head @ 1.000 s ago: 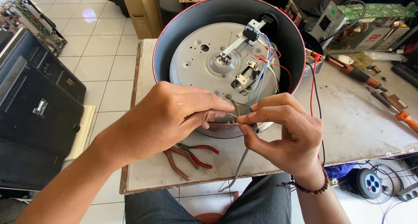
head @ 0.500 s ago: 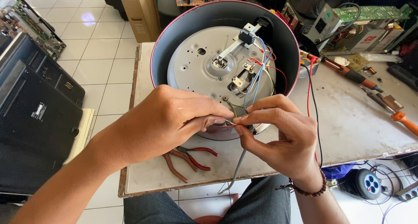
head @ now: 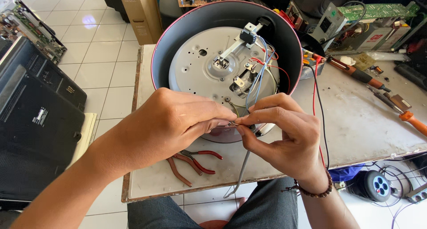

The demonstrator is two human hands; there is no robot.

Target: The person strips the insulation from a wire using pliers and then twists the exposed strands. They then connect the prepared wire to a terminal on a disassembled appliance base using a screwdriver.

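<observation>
Little has shifted since a second ago: both my hands stay pinched together at the near rim of the upturned cooker base [head: 195,69]. My left hand [head: 178,122] and right hand [head: 280,131] meet fingertip to fingertip, closed on thin wire ends [head: 234,122] that run up to the blue and red leads [head: 260,71]. A grey cable [head: 242,171] hangs below. Red-handled pliers [head: 195,160] lie on the worktable [head: 356,122] beneath my left wrist.

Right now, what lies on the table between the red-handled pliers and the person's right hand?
In the head view, a grey cable hangs between the red-handled pliers and the right hand, over bare table.
</observation>
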